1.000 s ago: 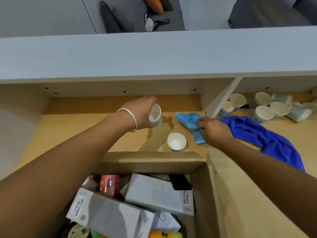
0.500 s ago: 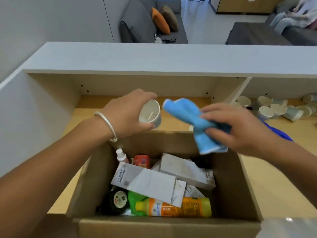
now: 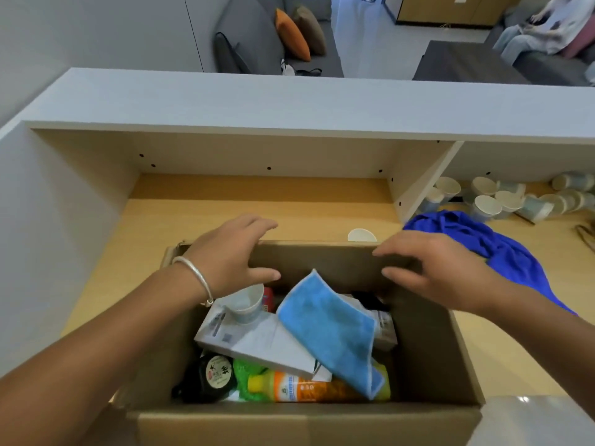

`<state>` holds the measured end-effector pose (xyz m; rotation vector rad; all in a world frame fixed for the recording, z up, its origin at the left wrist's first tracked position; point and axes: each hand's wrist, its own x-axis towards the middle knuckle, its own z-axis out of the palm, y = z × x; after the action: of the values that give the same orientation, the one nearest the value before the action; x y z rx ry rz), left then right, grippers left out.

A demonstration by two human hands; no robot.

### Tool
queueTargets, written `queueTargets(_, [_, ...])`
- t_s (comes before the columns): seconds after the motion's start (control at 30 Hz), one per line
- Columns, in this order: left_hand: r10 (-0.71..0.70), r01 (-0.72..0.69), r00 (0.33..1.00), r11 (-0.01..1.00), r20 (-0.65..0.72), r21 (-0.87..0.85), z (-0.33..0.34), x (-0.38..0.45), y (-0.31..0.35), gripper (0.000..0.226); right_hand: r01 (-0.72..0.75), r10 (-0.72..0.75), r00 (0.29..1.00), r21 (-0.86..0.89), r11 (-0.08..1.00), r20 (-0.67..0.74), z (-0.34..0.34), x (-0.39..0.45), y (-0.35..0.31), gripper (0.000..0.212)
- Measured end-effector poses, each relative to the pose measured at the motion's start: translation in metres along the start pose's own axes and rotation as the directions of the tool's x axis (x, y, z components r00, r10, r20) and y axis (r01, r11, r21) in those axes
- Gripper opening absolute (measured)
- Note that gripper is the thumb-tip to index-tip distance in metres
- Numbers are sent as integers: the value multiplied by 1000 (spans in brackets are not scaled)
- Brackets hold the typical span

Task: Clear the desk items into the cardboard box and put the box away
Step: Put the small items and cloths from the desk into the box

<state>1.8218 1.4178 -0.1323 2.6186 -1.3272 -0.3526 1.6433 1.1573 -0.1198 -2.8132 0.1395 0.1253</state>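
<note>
Hovering spread and empty over the cardboard box (image 3: 428,342), the left hand (image 3: 230,252) and right hand (image 3: 441,268) hold nothing; cup (image 3: 244,302) and cloth (image 3: 331,329) lie inside (loosely piled). Another cup (image 3: 362,235) waits on the bench (image 3: 289,217) at twelve o'clock.

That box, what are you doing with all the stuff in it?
A person is packing desk things into the cardboard box. A light blue cloth and a paper cup now lie inside on top of white cartons, an orange bottle and a black jar. The left hand and right hand hover open over the box, holding nothing. Still out on the desk: one white cup behind the box, a dark blue cloth and a bunch of paper cups on the right.
</note>
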Motion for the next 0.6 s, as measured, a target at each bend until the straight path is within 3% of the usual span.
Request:
queueTargets(0.13, [15, -16, 1000, 1000, -24, -20, -3, 43, 26, 73, -172, 174, 980, 34, 985, -95, -6, 25, 42, 40])
queueTargets(0.33, [51, -51, 998, 999, 42, 11, 13, 138, 68, 70, -222, 222, 971, 17, 975, -82, -1, 65, 99, 46])
queueTargets(0.47, [36, -62, 974, 992, 223, 108, 45, 206, 87, 75, -183, 183, 982, -12, 983, -36, 18, 84, 144, 51])
queueTargets(0.6, [10, -109, 873, 979, 487, 175, 88, 257, 97, 94, -170, 170, 984, -21, 985, 45, 42, 94, 180, 57])
